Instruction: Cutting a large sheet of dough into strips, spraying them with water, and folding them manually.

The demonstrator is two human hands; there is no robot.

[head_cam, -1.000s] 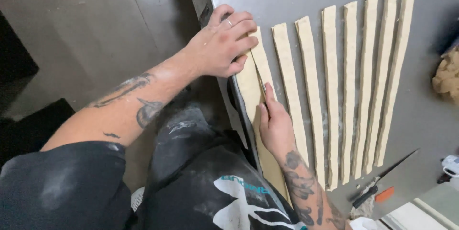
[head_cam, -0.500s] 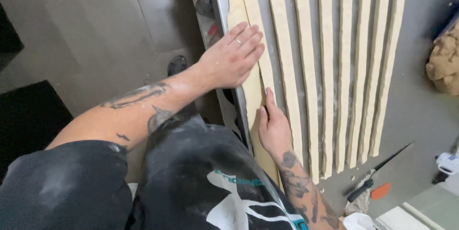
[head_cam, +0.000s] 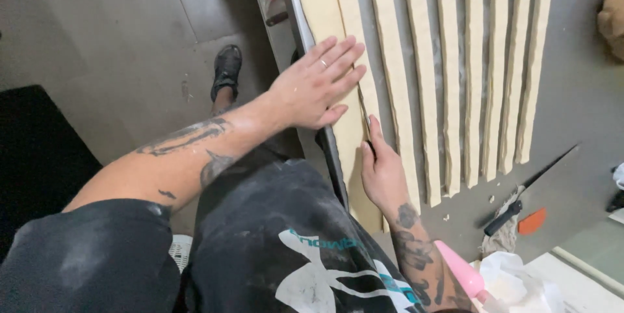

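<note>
1. A wide sheet of pale dough (head_cam: 325,20) is lying along the left edge of the grey table (head_cam: 578,124), near the top middle of the picture. The person is cutting it into long strips.
2. The left hand (head_cam: 316,85) is lying flat on the dough sheet with its fingers spread apart, pressing it down. It is not gripping anything.
3. The right hand (head_cam: 382,170) is sitting just below the left hand, in the middle of the picture. Its fingers are curled together around a thin blade (head_cam: 364,115), which is poking up along the dough's edge. The blade is mostly hidden, so I cannot tell what kind it is.
4. I think the cut is partway along the sheet. The next move is calling for a straight, steady pull of the blade while the flat hand is keeping the dough from sliding.
5. Finished dough strips (head_cam: 468,72) are lying side by side to the right, a little apart.
6. A black-handled knife (head_cam: 530,193) is resting at the lower right, beside an orange scraper (head_cam: 533,221).
7. A pink bottle (head_cam: 463,274) is showing at the bottom.
</note>
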